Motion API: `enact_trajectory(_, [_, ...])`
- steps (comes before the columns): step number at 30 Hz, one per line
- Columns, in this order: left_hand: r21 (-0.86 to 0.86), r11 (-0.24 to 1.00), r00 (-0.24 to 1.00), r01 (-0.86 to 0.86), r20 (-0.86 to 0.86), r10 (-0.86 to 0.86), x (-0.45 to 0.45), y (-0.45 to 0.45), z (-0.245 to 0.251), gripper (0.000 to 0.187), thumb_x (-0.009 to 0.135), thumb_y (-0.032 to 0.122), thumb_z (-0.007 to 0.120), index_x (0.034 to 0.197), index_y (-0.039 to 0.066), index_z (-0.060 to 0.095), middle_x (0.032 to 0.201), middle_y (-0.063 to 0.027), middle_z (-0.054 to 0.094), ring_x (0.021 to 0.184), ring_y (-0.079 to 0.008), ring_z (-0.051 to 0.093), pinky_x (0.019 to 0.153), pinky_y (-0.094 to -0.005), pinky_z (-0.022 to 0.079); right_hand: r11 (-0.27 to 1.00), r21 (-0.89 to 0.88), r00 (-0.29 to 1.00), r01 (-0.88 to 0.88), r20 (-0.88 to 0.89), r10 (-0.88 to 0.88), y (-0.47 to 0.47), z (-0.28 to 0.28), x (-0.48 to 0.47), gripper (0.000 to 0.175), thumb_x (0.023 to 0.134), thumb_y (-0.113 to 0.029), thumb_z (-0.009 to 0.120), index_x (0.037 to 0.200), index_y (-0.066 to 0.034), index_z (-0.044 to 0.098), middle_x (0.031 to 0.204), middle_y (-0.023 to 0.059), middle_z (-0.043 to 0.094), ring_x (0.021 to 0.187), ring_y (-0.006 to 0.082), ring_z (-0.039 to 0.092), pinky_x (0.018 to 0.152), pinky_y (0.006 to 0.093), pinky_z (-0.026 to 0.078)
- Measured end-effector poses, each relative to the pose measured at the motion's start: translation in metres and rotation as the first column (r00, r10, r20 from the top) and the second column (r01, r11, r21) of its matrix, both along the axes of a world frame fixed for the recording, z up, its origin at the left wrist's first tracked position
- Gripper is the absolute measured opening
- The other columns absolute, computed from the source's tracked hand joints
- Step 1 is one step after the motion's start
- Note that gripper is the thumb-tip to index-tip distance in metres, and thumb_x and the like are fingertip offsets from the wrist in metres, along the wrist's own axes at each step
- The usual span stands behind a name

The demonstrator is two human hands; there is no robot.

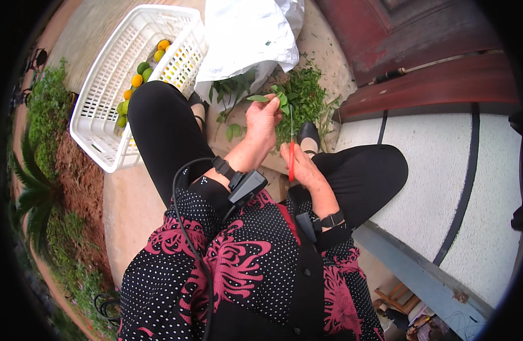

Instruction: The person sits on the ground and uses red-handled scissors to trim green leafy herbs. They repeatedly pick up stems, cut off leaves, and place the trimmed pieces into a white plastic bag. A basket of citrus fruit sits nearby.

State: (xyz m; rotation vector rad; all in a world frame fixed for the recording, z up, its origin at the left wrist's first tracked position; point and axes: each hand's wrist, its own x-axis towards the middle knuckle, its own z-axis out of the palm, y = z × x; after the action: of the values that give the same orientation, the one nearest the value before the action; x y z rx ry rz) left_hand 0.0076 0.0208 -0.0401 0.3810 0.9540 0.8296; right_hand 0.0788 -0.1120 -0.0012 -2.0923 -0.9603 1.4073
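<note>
My left hand (263, 119) pinches a small leafy sprig (282, 100) between thumb and fingers, above the floor between my feet. Red-handled scissors (291, 157) are in my right hand (302, 165), their blades pointing away from me up to the leaves. Whether the blades are apart I cannot tell. Beneath and beyond the sprig lies a heap of cut green leaves (306, 87). To its left a white woven sack (248, 38) lies with its mouth toward me, and leafy stems (233, 85) stick out of it.
A white plastic basket (97, 85) with orange and green citrus fruit (137, 80) stands beside my left knee. On the right are a dark red wooden door (415, 38) and a white wall (419, 179) with black lines. A planted bed (76, 170) runs along the left.
</note>
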Motion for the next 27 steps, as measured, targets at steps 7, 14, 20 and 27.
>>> enact_trajectory(7, [0.051,0.998,0.995,0.038,-0.089,-0.033,0.006,-0.024,0.015,0.019,0.087,0.010,0.069,0.104,0.005,0.062,0.089,-0.0004,0.063,0.069,-0.0071,0.053,0.058,-0.0222,0.041,0.995,0.085,0.997,0.055,0.043,-0.059,0.000,-0.013,0.001,0.065,0.094,-0.063,0.040,0.107,-0.0012,0.054,0.084,0.0145,0.058,0.082,0.0263,0.057,0.073,0.0361,0.045])
enact_trajectory(14, [0.023,0.996,0.996,0.088,0.009,-0.088,0.009,-0.033,0.012,0.018,0.085,0.006,0.068,0.102,0.003,0.062,0.082,-0.0002,0.060,0.064,-0.0077,0.049,0.058,-0.0230,0.041,0.981,0.127,0.987,0.150,0.035,-0.155,0.002,-0.026,0.007,0.065,0.096,-0.063,0.034,0.096,-0.0022,0.055,0.071,0.0072,0.055,0.062,0.0176,0.055,0.057,0.0318,0.045])
enact_trajectory(20, [0.022,0.995,0.995,0.101,0.013,-0.101,0.008,-0.032,0.009,0.018,0.084,0.003,0.068,0.102,0.002,0.063,0.084,-0.0029,0.063,0.070,-0.0107,0.058,0.062,-0.0240,0.047,0.952,0.086,0.948,0.294,-0.152,-0.279,0.004,-0.011,0.008,0.066,0.098,-0.061,0.033,0.083,-0.0009,0.055,0.057,0.0054,0.051,0.047,0.0170,0.055,0.047,0.0310,0.044])
enact_trajectory(27, [0.011,0.997,0.996,0.079,0.028,-0.079,0.006,-0.022,0.006,0.020,0.084,0.001,0.068,0.104,0.001,0.063,0.087,-0.0047,0.064,0.073,-0.0126,0.060,0.063,-0.0248,0.049,0.972,0.073,0.971,0.222,-0.110,-0.213,0.007,-0.017,0.010,0.065,0.099,-0.058,0.035,0.084,0.0016,0.055,0.067,0.0097,0.054,0.062,0.0225,0.059,0.058,0.0357,0.047])
